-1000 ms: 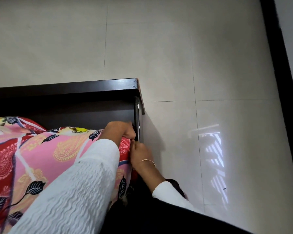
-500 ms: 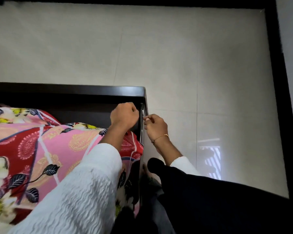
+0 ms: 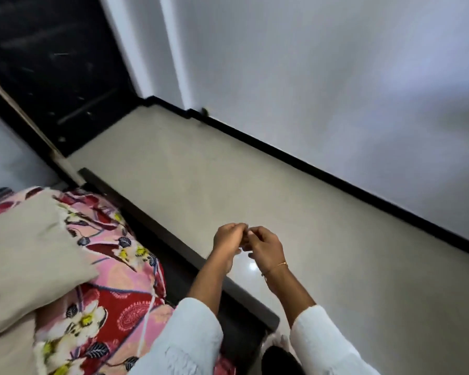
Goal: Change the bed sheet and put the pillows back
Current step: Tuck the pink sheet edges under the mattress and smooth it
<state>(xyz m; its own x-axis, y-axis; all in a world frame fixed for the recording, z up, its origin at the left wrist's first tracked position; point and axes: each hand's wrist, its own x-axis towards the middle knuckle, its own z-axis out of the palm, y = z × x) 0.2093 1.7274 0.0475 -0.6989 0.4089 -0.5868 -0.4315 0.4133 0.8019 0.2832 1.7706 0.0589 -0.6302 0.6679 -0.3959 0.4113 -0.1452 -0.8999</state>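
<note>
— Both of your hands are hovering over the floor [image 3: 322, 239], clear of the bed. Why are you holding them there?

— Your left hand [image 3: 228, 239] and right hand [image 3: 264, 247] are meeting fingertip to fingertip, fingers loosely curled. The view is blurring, so I cannot tell whether you are pinching something small between them or nothing at all.

— Where is the sheet lying, then?

— The floral bed sheet [image 3: 114, 307] is spreading out to the left of your left hand and below it, dropping behind the dark bed frame rail [image 3: 173, 244] that your left forearm is crossing. Neither hand is touching it. I would judge this edge tucked, which is why you are standing free of it.

— And the pillows?

— A beige pillow [image 3: 30, 255] is lying on top of the sheet, well to the left of your left hand, tilted and slumping rather than squared. It is probably waiting to be set straight at the head end; that looks like the step remaining.
</note>
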